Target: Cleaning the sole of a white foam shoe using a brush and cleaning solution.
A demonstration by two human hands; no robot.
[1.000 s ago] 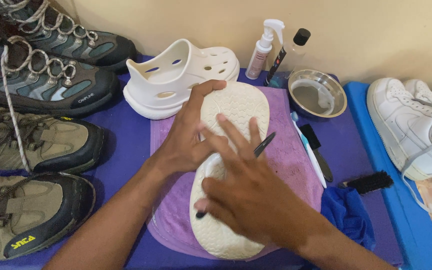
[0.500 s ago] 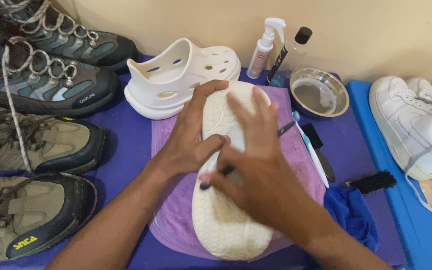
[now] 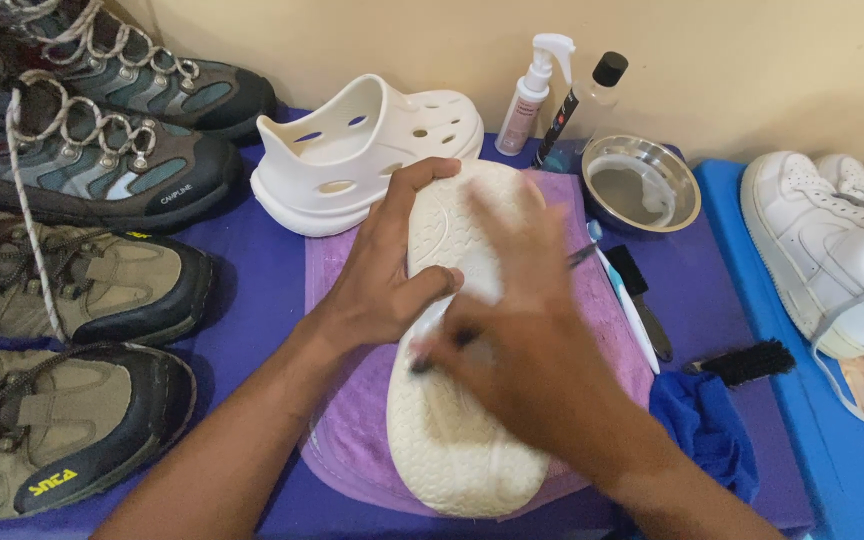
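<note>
A white spray bottle and a clear bottle with a black cap stand by the wall, behind a metal bowl. The left hand wraps its fingers around the white shoe, which lies sole up on a purple towel on the table. The right hand is blurry, its fingers closed on a thin brush touching the sole, and boots crowd the left side.

cream ridged sole, purple towel, blue cloth
</note>
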